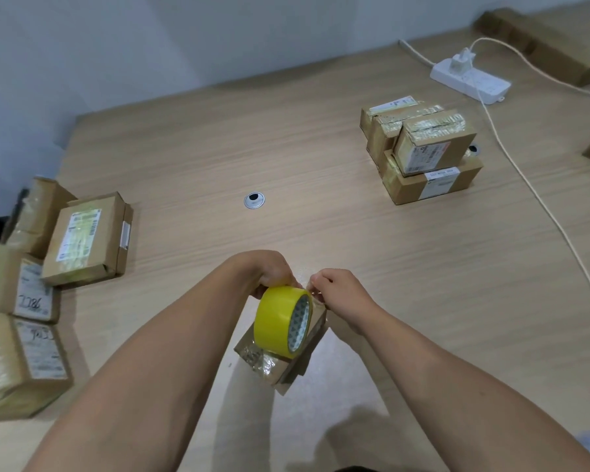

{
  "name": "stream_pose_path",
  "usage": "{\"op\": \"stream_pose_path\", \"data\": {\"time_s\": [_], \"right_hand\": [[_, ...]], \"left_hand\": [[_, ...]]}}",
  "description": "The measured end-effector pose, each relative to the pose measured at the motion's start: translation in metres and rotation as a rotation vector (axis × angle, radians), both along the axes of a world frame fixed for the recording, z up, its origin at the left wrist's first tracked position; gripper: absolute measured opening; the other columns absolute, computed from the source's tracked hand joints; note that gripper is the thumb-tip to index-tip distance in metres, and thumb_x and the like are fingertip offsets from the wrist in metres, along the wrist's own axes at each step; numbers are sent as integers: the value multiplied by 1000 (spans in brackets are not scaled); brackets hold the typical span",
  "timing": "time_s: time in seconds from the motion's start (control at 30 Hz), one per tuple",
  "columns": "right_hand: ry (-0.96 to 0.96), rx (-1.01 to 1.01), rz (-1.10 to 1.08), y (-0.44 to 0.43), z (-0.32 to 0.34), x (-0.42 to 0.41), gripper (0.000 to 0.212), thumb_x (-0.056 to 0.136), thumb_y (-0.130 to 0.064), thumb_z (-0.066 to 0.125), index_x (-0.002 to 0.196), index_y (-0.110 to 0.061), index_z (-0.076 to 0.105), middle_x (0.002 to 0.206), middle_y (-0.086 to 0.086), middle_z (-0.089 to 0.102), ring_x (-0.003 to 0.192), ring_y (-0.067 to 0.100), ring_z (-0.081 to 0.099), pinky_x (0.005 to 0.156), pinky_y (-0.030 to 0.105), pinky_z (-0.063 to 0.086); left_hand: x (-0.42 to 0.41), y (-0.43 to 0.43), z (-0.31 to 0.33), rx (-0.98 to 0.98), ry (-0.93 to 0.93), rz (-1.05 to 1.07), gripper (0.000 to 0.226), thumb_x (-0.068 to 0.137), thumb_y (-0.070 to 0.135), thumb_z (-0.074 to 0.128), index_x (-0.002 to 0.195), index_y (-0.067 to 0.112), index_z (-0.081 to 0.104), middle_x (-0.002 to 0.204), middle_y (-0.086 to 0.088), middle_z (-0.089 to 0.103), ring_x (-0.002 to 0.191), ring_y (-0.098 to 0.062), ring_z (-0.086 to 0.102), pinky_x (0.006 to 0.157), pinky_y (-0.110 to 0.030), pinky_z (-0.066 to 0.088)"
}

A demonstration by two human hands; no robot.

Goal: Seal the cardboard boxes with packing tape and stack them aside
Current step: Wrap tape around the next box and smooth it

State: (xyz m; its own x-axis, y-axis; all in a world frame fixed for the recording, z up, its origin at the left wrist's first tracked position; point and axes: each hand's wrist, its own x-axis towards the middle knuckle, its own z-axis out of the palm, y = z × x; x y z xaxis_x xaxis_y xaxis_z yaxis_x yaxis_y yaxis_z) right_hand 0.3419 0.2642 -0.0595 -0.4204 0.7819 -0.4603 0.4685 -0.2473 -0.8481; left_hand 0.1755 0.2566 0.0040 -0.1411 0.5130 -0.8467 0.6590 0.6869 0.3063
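While my left hand [273, 274] curls over the top of the yellow tape roll [280, 321] and grasps it, the roll stands on edge on the small box [276, 366] right in front of me, its printed core facing right. My right hand [341, 294] is just beside it, with fingers and thumb closed in a pinch at the far corner of that small box, touching the roll's rim. Any clear strip of tape between them is too faint for me to make out. The small box lies tilted on the wooden table [321, 165], near its front edge, with crinkled clear tape shining on the end nearest me. To my left, a cluster of loose boxes [31, 362] sits along the table's edge, most of them with white labels and some with handwriting. One flat box [86, 240] leans across the others at the far end of that group. Farther out, in the middle of the table, is a round metal cable hole [254, 200]. Beyond it to the right, well apart from my hands, stands a stack of boxes [423, 148], taped and labelled, smaller ones on top of a wider one. Behind the stack lies a white power strip [470, 80] with a plug in it, and a pale cord [525, 178] runs from there down the right side of the table. More brown cartons [542, 46] lie in the far right corner.
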Motion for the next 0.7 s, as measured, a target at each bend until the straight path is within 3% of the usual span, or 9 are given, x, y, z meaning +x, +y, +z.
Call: {"op": "stream_pose_path", "data": {"time_s": [0.17, 0.27, 0.33, 0.43, 0.53, 0.6, 0.63, 0.7], "right_hand": [[18, -151, -51, 2, -1, -7, 25, 80, -20, 58, 67, -1, 67, 60, 2, 59, 63, 19, 52, 64, 33, 40], [43, -298, -152, 2, -7, -6, 15, 84, -12, 64, 71, -9, 56, 66, 11, 48, 56, 19, 42, 55, 29, 33], [43, -326, -196, 1, -12, -2, 16, 90, -17, 67, 80, -11, 56, 71, 11, 56, 55, 19, 47, 49, 25, 36], [27, -290, -305, -1, -16, -1, 11, 95, -20, 59, 85, -23, 61, 78, 8, 66, 55, 17, 56, 50, 27, 46], [31, -71, -364, 2, -12, -1, 13, 88, -35, 53, 81, -36, 63, 83, -10, 66, 71, 19, 64, 73, 43, 58], [94, 70, -228, -3, -1, 1, 11, 88, -33, 61, 79, -32, 66, 88, -10, 65, 82, 14, 63, 78, 36, 53], [101, 102, -151, -6, 4, 2, 12, 90, -28, 64, 79, -29, 68, 93, -7, 64, 86, 10, 61, 77, 26, 49], [28, 138, -14, -14, 0, 5, 18, 95, -24, 63, 79, -21, 70, 94, -5, 62, 88, 7, 58, 73, 16, 41]], "left_hand": [[13, 9, 1, -53, 134, -159, 25, 93, 26, 69, 87, 3, 61, 87, -17, 51, 70, -27, 49, 64, -34, 44], [16, 12, -2, -83, 175, -235, 26, 95, 26, 67, 84, 5, 56, 86, -16, 46, 72, -27, 44, 67, -33, 40], [18, 13, -2, -94, 197, -288, 26, 96, 26, 66, 83, 5, 57, 85, -16, 46, 70, -27, 43, 65, -32, 39], [19, 15, 0, -108, 221, -340, 28, 97, 24, 64, 76, 6, 60, 82, -14, 44, 62, -25, 41, 60, -29, 39], [18, 15, 1, -117, 228, -353, 30, 98, 23, 62, 73, 7, 60, 79, -13, 45, 57, -22, 40, 56, -27, 38], [18, 14, 2, -97, 238, -340, 32, 97, 30, 65, 76, 6, 59, 74, -12, 48, 57, -23, 42, 57, -27, 40], [18, 13, 2, -82, 238, -337, 33, 96, 32, 65, 78, 6, 59, 75, -13, 49, 58, -24, 44, 59, -28, 40], [19, 12, 3, -67, 225, -339, 30, 98, 31, 63, 83, 5, 60, 81, -15, 50, 65, -25, 46, 62, -29, 41]]}}
